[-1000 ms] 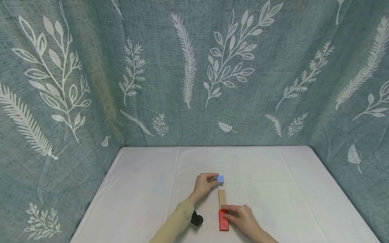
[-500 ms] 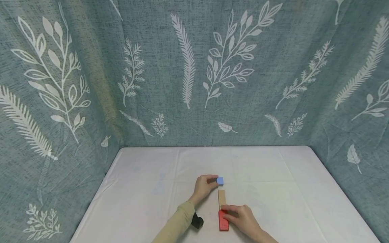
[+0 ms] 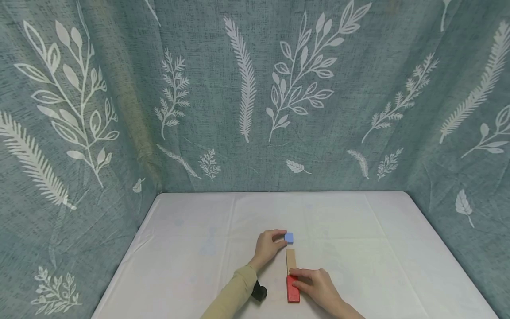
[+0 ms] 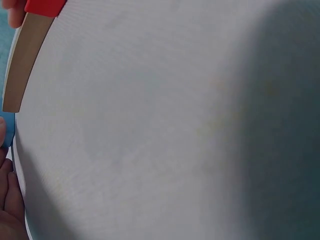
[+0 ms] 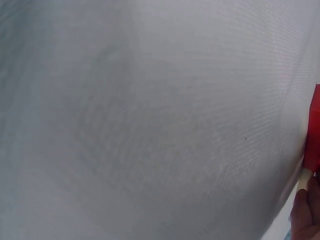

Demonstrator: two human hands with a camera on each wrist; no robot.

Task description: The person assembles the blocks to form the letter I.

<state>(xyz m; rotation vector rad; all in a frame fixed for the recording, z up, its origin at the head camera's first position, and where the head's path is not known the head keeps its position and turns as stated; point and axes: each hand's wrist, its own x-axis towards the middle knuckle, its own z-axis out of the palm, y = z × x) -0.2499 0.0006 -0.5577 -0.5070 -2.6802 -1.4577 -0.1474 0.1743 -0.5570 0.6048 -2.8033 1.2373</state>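
Observation:
My left hand (image 3: 268,249) pinches a small blue block (image 3: 288,238) between thumb and fingers, just beyond the far end of a plain wooden block (image 3: 291,260). A narrow strip of cloth shows between those two. End to end with the wooden block, on its near side, lies a longer red block (image 3: 293,292). My right hand (image 3: 318,285) holds the red block near where it meets the wooden one, fingertip at the joint and thumb on the red. At the left wrist view's edge the wooden block (image 4: 24,62) runs between red and blue; both hands are mostly cut off.
A white cloth (image 3: 358,248) covers the table. Beneath the left forearm sits a black object (image 3: 260,292), partly hidden by the sleeve (image 3: 235,288); probably the wrist camera. A green leaf-patterned curtain (image 3: 199,88) surrounds the back and sides.
The blue block in my left hand has come slightly nearer to the wooden block, then stayed about still over the last half second. My right hand has not visibly moved.

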